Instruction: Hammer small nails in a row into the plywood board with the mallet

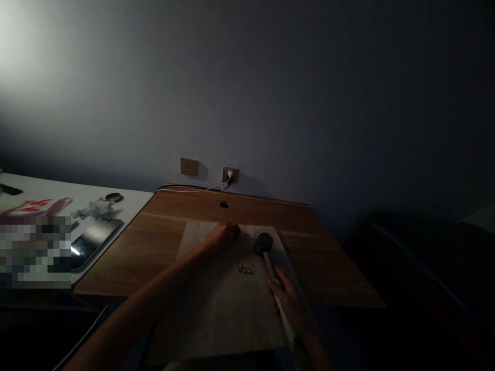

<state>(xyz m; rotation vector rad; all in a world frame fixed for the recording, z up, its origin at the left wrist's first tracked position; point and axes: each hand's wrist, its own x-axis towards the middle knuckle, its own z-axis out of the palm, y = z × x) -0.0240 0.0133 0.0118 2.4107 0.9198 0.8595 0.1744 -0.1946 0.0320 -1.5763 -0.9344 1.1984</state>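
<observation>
My right hand [288, 296] is wrapped around the pale handle of a rubber mallet [264, 243], whose dark head is over the far right part of a wooden board [216, 314]. My left hand [224, 234] rests near the far edge of the board, its fingers curled together. Whatever those fingers may pinch is too dark and small to make out. Between my hands, a little nearer to me, a small cluster of shiny metal pieces [243, 269], perhaps nails or screws, lies on the board.
The board lies on a wooden desk [325, 257] against a wall. Cables [193, 188] run along the desk's back edge to a wall socket [230, 175]. At left, a white table [133, 201] holds a tablet-like device [96, 242], crumpled plastic [96, 208] and a red-and-white package [34, 206].
</observation>
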